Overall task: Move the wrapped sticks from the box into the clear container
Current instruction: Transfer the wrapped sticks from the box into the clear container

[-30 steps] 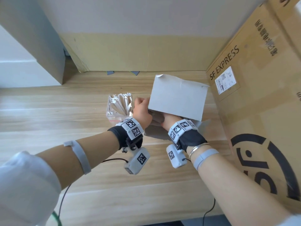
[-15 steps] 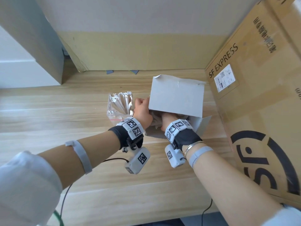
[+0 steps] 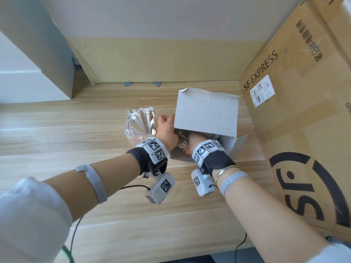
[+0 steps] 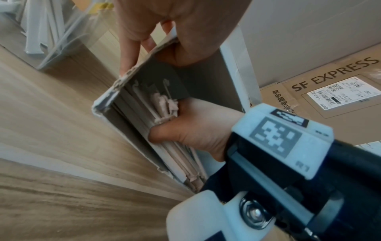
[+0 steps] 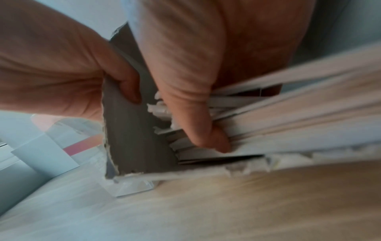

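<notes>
A grey-white cardboard box (image 3: pixel 207 114) lies open on the wooden table, its lid standing up. My left hand (image 3: pixel 167 123) pinches the box's left wall (image 4: pixel 132 76), thumb inside and fingers outside. My right hand (image 3: pixel 191 142) reaches into the box and grips a bundle of white paper-wrapped sticks (image 4: pixel 164 106); its thumb (image 5: pixel 198 124) presses on the sticks (image 5: pixel 288 117). Just left of the box stands the clear container (image 3: pixel 140 121), holding several wrapped sticks upright. The container (image 4: pixel 51 24) also shows at the top left of the left wrist view.
A large SF EXPRESS carton (image 3: pixel 296 114) stands close on the right of the box. A cardboard panel (image 3: pixel 161 59) closes off the back of the table and a grey block (image 3: pixel 38 44) stands at the far left. Bare wooden table (image 3: pixel 133 215) lies in front of the box.
My right hand has shifted slightly left and settled deeper among the sticks. The box has turned a little, showing its right flap. The left hand has stayed on the box wall.
</notes>
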